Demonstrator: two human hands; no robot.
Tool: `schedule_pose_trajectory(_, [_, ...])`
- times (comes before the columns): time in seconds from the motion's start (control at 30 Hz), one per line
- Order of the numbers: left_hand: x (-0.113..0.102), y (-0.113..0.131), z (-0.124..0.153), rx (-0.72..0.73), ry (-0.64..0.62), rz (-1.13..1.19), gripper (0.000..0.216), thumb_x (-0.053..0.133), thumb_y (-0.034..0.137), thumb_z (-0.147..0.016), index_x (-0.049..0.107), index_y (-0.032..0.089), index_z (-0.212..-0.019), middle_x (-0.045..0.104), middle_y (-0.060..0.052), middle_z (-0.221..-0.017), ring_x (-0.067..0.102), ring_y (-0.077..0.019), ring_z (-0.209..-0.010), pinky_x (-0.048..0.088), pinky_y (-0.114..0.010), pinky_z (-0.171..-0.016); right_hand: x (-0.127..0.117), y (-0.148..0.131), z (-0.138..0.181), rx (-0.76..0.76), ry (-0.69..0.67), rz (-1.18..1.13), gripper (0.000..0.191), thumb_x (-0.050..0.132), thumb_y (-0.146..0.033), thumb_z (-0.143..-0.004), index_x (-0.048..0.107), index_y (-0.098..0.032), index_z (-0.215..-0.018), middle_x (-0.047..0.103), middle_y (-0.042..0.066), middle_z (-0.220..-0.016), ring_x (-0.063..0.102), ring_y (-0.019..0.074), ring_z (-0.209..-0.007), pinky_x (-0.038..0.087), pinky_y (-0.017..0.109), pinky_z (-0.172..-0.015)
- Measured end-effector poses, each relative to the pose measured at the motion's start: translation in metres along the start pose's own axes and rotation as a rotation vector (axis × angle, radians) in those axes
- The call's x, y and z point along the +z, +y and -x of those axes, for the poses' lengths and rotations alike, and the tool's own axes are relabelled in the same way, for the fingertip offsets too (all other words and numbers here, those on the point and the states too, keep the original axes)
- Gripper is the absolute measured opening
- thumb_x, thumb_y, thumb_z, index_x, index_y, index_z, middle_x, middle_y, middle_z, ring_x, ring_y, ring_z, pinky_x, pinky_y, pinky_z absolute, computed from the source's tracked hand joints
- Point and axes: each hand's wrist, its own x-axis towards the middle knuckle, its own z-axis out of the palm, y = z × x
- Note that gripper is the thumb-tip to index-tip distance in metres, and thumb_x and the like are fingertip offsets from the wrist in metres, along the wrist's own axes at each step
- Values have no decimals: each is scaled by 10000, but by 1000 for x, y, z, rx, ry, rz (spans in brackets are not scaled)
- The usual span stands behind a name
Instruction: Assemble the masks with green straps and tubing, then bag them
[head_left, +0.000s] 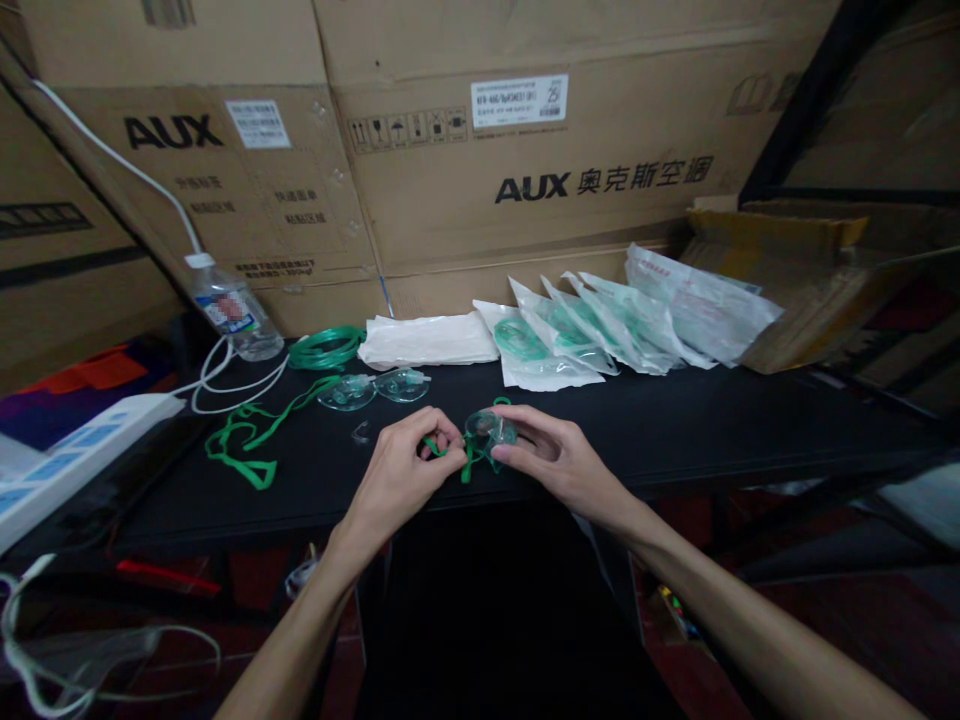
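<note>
Over the table (690, 430), between left hand (405, 460) and right hand (559, 455), there's the mask (491, 432)! From there, nine o'clock: loose strap (259, 474), power strip (82, 450) farther out. Ten: two more masks (349, 392), tubing coil (326, 348) behind, bottle (255, 338) beyond! Eleven: stacked packaging (427, 342). One to two: row of packets (525, 345), then the open carton (795, 290). Twelve, behind that row: boxes (420, 220)!

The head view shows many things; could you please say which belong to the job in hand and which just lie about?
Likely for the job:
clear mask in the right hand
green strap in the left hand
loose clear masks
loose green strap
coiled green tubing
bags holding green tubing

Probably just lying about:
bottle
power strip
white cable
AUX cartons
</note>
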Motion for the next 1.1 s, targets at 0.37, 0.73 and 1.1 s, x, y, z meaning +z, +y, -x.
schedule_pose_trajectory(0.37, [-1, 4, 1, 12, 38, -7, 78, 588, 131, -727, 606, 192, -680, 547, 48, -663, 495, -117, -618, 359, -248, -598, 0, -1, 2, -85, -6, 154, 366, 753, -162, -868, 709, -277, -1213, 655, 30, -1223, 622, 151, -1172, 475, 265, -1053])
schedule_pose_trajectory(0.73, [1, 0, 0, 32, 39, 2, 74, 618, 147, -782, 661, 195, -746, 610, 35, -705, 541, -124, -643, 386, -249, -607, 0, -2, 1, -119, -10, 179, 364, 766, -153, -851, 726, -288, -1187, 667, 31, -1218, 628, 170, -1178, 479, 306, -1060])
schedule_pose_trajectory(1.1, [1, -5, 4, 114, 69, -9, 145, 588, 287, -980, 688, 217, -904, 676, 3, -880, 615, -151, -808, 442, -267, -765, -1, -2, 1, -91, 14, 179, 339, 740, -177, -874, 715, -296, -1191, 659, 30, -1209, 629, 180, -1165, 491, 319, -1045])
